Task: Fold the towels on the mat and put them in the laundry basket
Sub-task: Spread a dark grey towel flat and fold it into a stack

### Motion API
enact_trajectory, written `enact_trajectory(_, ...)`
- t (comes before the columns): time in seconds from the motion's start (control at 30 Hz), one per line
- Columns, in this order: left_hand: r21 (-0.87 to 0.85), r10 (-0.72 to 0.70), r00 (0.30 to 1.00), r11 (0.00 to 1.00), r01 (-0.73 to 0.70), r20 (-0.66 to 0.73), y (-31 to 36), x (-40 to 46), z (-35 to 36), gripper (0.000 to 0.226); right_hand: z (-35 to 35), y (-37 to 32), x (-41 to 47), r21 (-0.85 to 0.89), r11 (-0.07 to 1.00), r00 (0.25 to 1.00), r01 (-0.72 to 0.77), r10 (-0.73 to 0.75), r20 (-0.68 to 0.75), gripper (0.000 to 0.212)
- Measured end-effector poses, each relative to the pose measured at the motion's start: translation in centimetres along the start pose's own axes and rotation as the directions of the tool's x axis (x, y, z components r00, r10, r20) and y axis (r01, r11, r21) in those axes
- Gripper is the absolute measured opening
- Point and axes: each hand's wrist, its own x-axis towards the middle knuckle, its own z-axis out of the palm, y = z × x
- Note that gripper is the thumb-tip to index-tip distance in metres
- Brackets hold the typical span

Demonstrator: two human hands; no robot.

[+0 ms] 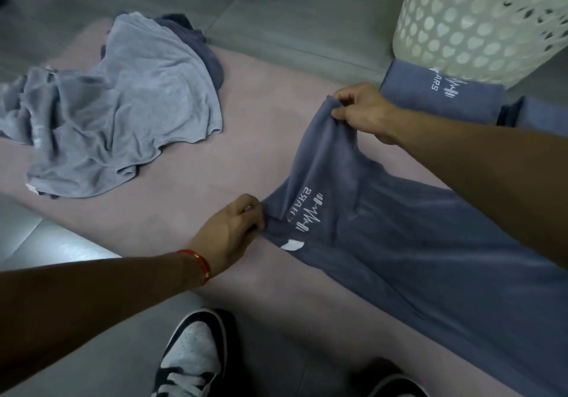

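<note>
Left hand (pixel 236 227) and right hand (pixel 359 110) each pinching a corner of blue towel (pixel 415 243) above mat (pixel 246 138). Risk: uneven tension, skewed fold, corner slipping free.

Pink mat on the grey floor in front of me.

The soft pale-pink mat (pixel 246 138) lies flat on the grey tiled floor (pixel 276 6). On its far left sits a crumpled light-grey towel (pixel 129 113), heaped over a darker blue-grey cloth (pixel 203 49) that shows at its far edge. The large slate-blue towel with white lettering (pixel 430 258) spreads across the mat's right side. A folded slate-blue towel (pixel 442 95) lies at the mat's far right corner, just beside the cream perforated plastic laundry basket (pixel 485 18) standing on the floor. My black-and-white sneaker (pixel 190 353) rests on the floor at the near edge.
</note>
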Motion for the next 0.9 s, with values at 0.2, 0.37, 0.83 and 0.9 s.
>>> enact_trajectory(0.2, 0.375, 0.186, 0.919, 0.871, -0.318, 0.347, -3.9, -6.0, -3.4, 0.023, 0.2, -1.9, 0.9, 0.032, 0.998, 0.999, -0.050, 0.050, -0.003, 0.017)
enact_trajectory(0.37, 0.051, -0.171, 0.943, 0.985, 0.163, 0.285, -3.4, -8.6, -0.6, 0.038, 4.2, -2.0, 2.1, -0.290, 0.957, 0.972, -0.011, 0.078, 0.220, 0.026)
enact_trajectory(0.83, -0.028, -0.866, 0.476, 0.478, 0.878, 0.155, -3.3, -4.6, 0.1, 0.021, 6.1, -5.0, 7.2, -0.598, 0.796, 0.959, 0.100, -0.236, -0.155, 0.029)
enact_trajectory(0.9, -0.052, -0.880, 0.456, 0.454, 0.890, 0.132, -3.9, -4.9, -0.3, 0.019, 6.4, -4.9, 8.4, -0.475, 0.878, 0.955, 0.055, -0.185, -0.231, 0.027)
